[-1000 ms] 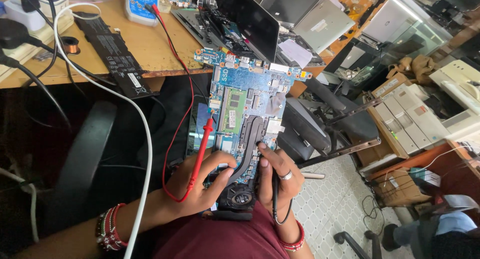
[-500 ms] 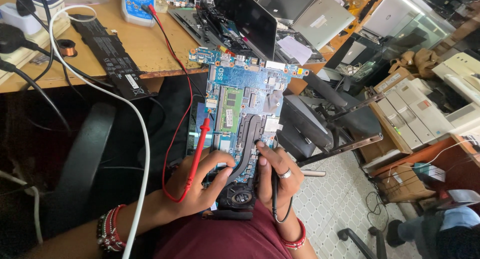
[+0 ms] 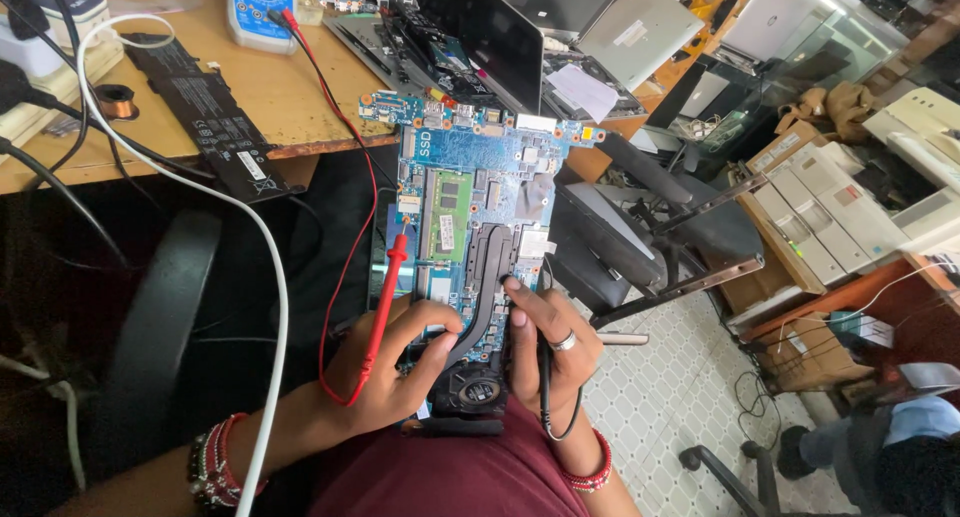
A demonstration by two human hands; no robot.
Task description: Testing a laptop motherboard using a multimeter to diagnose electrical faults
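Observation:
A blue laptop motherboard with a green memory stick, a black heat pipe and a fan rests on my lap, its far end at the table edge. My left hand grips the board's near left side and pinches a red multimeter probe that points up along the board's left edge. My right hand, with a ring, holds the board's near right side. Its fingers close on a black probe and its fingertip presses on the board by the heat pipe.
A wooden table carries a blue multimeter, a flat black battery, a small copper coil and open laptops. White and black cables hang at left. Black chairs stand on both sides. Printers sit at right; another person's leg is at the lower right.
The view shifted slightly. My left hand has slid the red probe a little upward along the board's left edge. My right hand stays on the board.

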